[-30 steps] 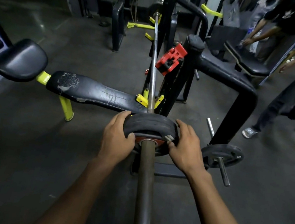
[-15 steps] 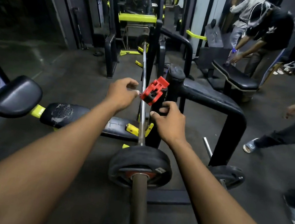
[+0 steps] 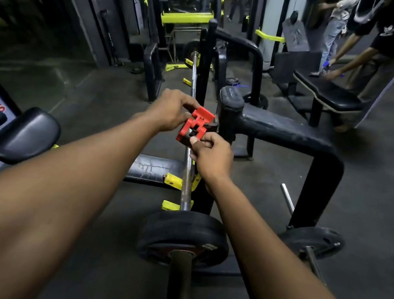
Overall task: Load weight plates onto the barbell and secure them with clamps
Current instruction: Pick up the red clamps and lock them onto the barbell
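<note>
A dim gym with a dark, scuffed rubber floor (image 3: 79, 90) spreads out below, crowded with black and yellow-green machine frames at the back. A barbell (image 3: 188, 183) runs from the bottom edge away toward the far rack, resting in yellow hooks on a black upright. One black weight plate (image 3: 184, 237) already sits on the near sleeve, with bare sleeve between it and the viewer. Further along, above the bar, both hands meet on a red clamp (image 3: 195, 126): the left hand (image 3: 171, 111) curls round its upper left side, and the right hand (image 3: 211, 156) pinches its lower corner with thumb and fingers. The clamp is just beside the padded top of a black tubular frame (image 3: 289, 133), which bends down to the floor at right. A second plate (image 3: 313, 240) hangs on a storage peg by that frame's foot. A worn black bench pad (image 3: 151, 168) lies at left, under the bar. Open floor lies left of the bench and at far right, where other people stand near another bench (image 3: 329, 93).
</note>
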